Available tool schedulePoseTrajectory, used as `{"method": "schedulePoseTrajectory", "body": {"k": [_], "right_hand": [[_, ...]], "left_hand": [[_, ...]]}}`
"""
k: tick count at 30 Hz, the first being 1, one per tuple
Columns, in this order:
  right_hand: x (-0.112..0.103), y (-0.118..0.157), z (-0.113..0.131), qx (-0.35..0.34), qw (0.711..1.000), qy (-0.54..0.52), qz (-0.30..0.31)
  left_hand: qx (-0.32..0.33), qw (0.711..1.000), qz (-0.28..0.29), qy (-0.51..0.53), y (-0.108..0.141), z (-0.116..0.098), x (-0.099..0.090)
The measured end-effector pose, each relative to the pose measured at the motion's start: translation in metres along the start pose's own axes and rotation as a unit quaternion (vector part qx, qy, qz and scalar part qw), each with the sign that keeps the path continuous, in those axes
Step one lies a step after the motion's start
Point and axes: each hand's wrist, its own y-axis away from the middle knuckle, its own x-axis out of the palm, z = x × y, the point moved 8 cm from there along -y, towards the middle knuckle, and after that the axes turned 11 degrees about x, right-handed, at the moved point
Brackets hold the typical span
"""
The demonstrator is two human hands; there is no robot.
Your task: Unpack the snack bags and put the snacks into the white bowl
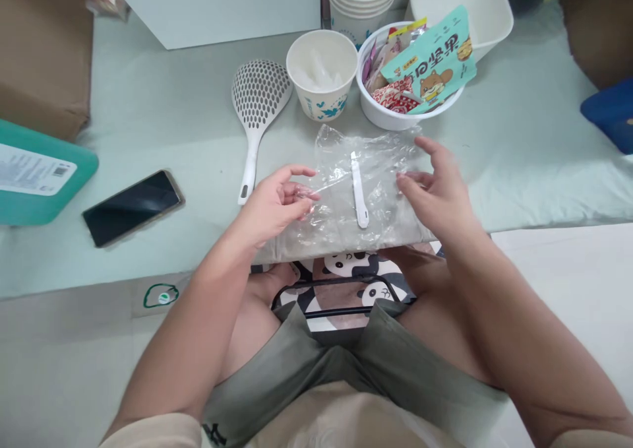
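Note:
A thin clear plastic bag (331, 164) lies crumpled and spread near the front edge of the table. A slim white utility knife (359, 194) rests on it, its narrow tip pointing away from me and its rounded end toward me. My left hand (277, 204) is at the bag's left edge with its fingers apart, some of them close to or touching the film. Over the bag's right side, my right hand (440, 184) has its thumb and index finger spread. Neither hand touches the knife.
Behind the bag stand a white skimmer (260, 98), a paper cup (324, 101) with something clear inside, stacked paper cups (363, 12), a bowl (380, 115) of snack packets and a white container (494, 12). A phone (133, 207) and green container (44, 191) are left.

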Motion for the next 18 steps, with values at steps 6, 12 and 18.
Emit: {"method": "schedulePoseTrajectory", "body": {"k": [6, 12, 18], "right_hand": [[-0.010, 0.015, 0.017, -0.016, 0.996, 0.088, -0.031], [0.028, 0.057, 0.059, -0.285, 0.931, 0.115, 0.196], [0.048, 0.060, 0.049, -0.277, 0.916, 0.180, 0.227]], "left_hand": [[0.008, 0.994, -0.103, -0.032, 0.008, 0.001, -0.024], [0.053, 0.966, -0.139, -0.211, 0.014, -0.004, -0.042], [0.231, 0.857, -0.176, -0.427, 0.027, -0.031, -0.027]]}}
